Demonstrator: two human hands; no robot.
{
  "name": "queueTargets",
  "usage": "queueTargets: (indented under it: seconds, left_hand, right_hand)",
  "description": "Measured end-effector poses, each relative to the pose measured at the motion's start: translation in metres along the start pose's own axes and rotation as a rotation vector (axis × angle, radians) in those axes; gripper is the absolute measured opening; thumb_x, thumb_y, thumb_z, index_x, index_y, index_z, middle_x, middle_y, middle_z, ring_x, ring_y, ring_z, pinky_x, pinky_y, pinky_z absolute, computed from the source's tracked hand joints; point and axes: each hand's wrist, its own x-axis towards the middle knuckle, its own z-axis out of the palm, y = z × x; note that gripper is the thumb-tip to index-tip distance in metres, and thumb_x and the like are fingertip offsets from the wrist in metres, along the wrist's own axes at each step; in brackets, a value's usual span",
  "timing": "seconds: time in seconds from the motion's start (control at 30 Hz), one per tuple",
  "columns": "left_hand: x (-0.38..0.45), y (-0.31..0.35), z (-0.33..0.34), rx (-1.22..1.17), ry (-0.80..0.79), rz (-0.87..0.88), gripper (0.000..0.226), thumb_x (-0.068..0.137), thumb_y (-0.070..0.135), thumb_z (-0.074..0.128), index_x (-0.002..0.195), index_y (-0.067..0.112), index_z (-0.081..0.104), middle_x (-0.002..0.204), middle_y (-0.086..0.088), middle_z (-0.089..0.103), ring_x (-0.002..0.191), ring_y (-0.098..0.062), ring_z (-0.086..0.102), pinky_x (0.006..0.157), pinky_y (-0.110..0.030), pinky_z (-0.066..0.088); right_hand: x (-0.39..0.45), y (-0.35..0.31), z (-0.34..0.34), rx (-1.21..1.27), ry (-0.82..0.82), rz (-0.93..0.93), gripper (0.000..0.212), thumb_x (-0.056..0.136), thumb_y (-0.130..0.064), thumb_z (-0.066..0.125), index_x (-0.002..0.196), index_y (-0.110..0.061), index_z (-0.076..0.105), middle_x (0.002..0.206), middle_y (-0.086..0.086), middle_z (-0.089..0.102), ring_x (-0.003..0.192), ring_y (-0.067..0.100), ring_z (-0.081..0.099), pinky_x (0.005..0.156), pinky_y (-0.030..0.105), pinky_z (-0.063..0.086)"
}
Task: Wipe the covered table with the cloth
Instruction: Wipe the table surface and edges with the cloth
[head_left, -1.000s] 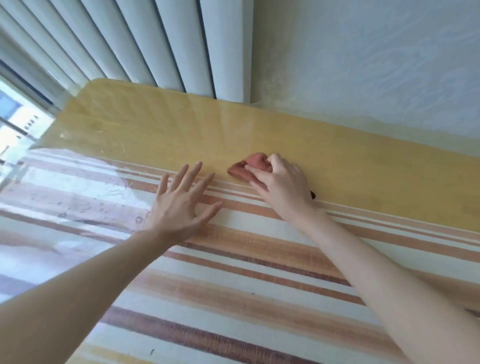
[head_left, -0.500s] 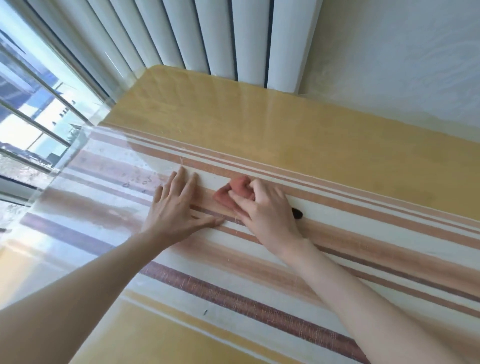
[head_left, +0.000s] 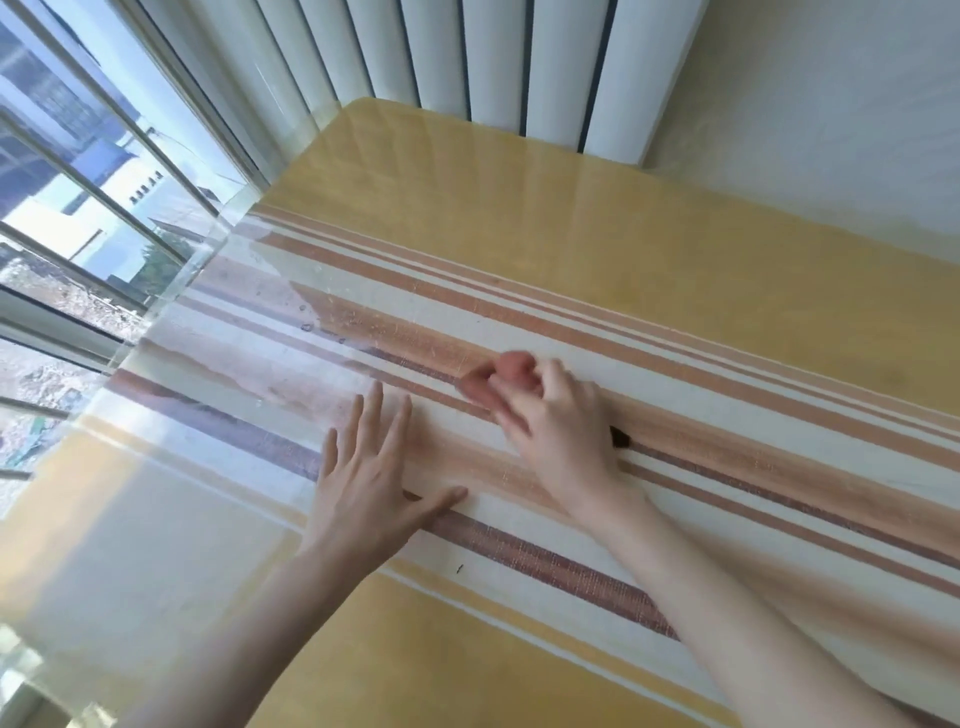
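The table (head_left: 597, 249) wears a yellow cloth with white, orange and brown stripes under a clear plastic sheet. My right hand (head_left: 558, 431) presses a small reddish-pink cloth (head_left: 506, 371) onto the striped band near the middle; the cloth peeks out past my fingertips and is blurred by motion. My left hand (head_left: 369, 478) lies flat on the cover just left of it, fingers spread, holding nothing. A small dark mark (head_left: 619, 437) shows beside my right wrist.
A window with metal bars (head_left: 88, 197) runs along the table's left edge. White vertical blinds (head_left: 498, 57) hang behind the far corner, and a pale wall (head_left: 831, 93) backs the far right side. The plastic sheet overhangs the left edge.
My right hand has dragged the cloth from the yellow far band toward me onto the stripes. My left hand slid back with it, and the view shifted left toward the window.
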Motion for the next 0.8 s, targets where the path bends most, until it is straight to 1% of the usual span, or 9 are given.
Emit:
queueTargets:
  seconds: [0.07, 0.13, 0.27, 0.4, 0.5, 0.6, 0.73, 0.77, 0.8]
  left_hand:
    - [-0.014, -0.006, 0.003, -0.006, -0.006, -0.015, 0.109, 0.057, 0.088, 0.015, 0.145, 0.028, -0.010, 0.150, 0.005, -0.025, 0.138, -0.013, -0.022, 0.114, -0.039, -0.005]
    - [-0.021, -0.012, 0.008, -0.012, -0.019, -0.022, 0.105, 0.059, 0.088, 0.015, 0.144, 0.031, -0.011, 0.154, 0.005, -0.018, 0.139, -0.011, -0.021, 0.115, -0.038, -0.004]
    - [-0.024, -0.017, 0.010, -0.035, -0.035, -0.018, 0.098, 0.059, 0.088, 0.011, 0.138, 0.038, -0.020, 0.153, 0.010, -0.018, 0.138, -0.008, -0.021, 0.116, -0.038, -0.005]
    - [-0.024, -0.019, 0.012, -0.027, -0.037, -0.014, 0.099, 0.057, 0.088, 0.009, 0.137, 0.038, -0.021, 0.151, 0.011, -0.022, 0.135, -0.005, -0.024, 0.114, -0.037, -0.007]
    - [-0.024, -0.018, 0.011, -0.030, -0.037, -0.006, 0.100, 0.062, 0.087, 0.017, 0.142, 0.035, -0.014, 0.152, 0.010, -0.019, 0.137, -0.007, -0.021, 0.115, -0.038, -0.007]
    - [-0.027, -0.019, 0.010, -0.084, -0.026, -0.006, 0.101, 0.064, 0.085, 0.025, 0.146, 0.031, -0.002, 0.156, 0.006, -0.010, 0.142, -0.012, -0.013, 0.116, -0.039, -0.002]
    - [-0.046, -0.030, 0.008, -0.089, -0.013, 0.043, 0.103, 0.061, 0.085, 0.019, 0.146, 0.030, 0.006, 0.156, 0.007, -0.006, 0.143, -0.013, -0.008, 0.116, -0.039, 0.002]
    - [-0.052, -0.035, 0.006, -0.084, -0.013, 0.058, 0.103, 0.061, 0.085, 0.020, 0.146, 0.030, 0.007, 0.156, 0.007, -0.007, 0.143, -0.013, -0.008, 0.116, -0.040, 0.003]
    - [-0.058, -0.041, 0.004, -0.079, -0.010, 0.071, 0.103, 0.061, 0.086, 0.021, 0.146, 0.030, 0.007, 0.155, 0.008, -0.008, 0.143, -0.013, -0.008, 0.116, -0.040, 0.003]
  right_hand:
    - [-0.022, -0.012, 0.003, -0.041, -0.061, -0.154, 0.037, 0.077, -0.021, 0.072, 0.113, -0.020, 0.066, 0.090, 0.010, 0.060, 0.080, 0.025, 0.056, 0.073, 0.039, 0.047]
    - [-0.023, -0.008, 0.003, -0.070, -0.102, -0.199, 0.039, 0.077, -0.022, 0.072, 0.115, -0.022, 0.065, 0.091, 0.010, 0.061, 0.080, 0.025, 0.057, 0.072, 0.038, 0.046]
    - [0.006, 0.012, 0.001, -0.096, -0.024, -0.048, 0.035, 0.078, -0.028, 0.067, 0.112, -0.021, 0.066, 0.096, 0.013, 0.063, 0.081, 0.027, 0.058, 0.074, 0.031, 0.039]
    - [0.024, 0.025, -0.001, -0.180, 0.082, 0.107, 0.033, 0.085, -0.029, 0.064, 0.117, -0.023, 0.064, 0.100, 0.012, 0.059, 0.087, 0.028, 0.054, 0.077, 0.035, 0.038]
    - [0.017, 0.010, 0.002, -0.125, 0.094, 0.176, 0.030, 0.086, -0.027, 0.062, 0.115, -0.020, 0.064, 0.102, 0.012, 0.057, 0.090, 0.029, 0.053, 0.078, 0.038, 0.037]
    - [-0.020, -0.021, 0.010, -0.090, 0.001, 0.040, 0.035, 0.079, -0.021, 0.071, 0.114, -0.019, 0.065, 0.097, 0.012, 0.058, 0.088, 0.028, 0.055, 0.076, 0.039, 0.041]
    - [-0.067, -0.037, 0.005, -0.118, -0.070, -0.159, 0.038, 0.075, -0.023, 0.074, 0.112, -0.023, 0.067, 0.092, 0.010, 0.059, 0.079, 0.027, 0.057, 0.069, 0.035, 0.039]
    - [-0.067, -0.030, 0.000, -0.139, -0.082, -0.159, 0.037, 0.075, -0.024, 0.073, 0.111, -0.024, 0.067, 0.093, 0.010, 0.060, 0.080, 0.027, 0.057, 0.070, 0.036, 0.039]
    - [-0.063, -0.020, -0.005, -0.151, -0.069, -0.112, 0.034, 0.077, -0.025, 0.071, 0.111, -0.024, 0.067, 0.094, 0.011, 0.060, 0.082, 0.028, 0.057, 0.071, 0.036, 0.039]
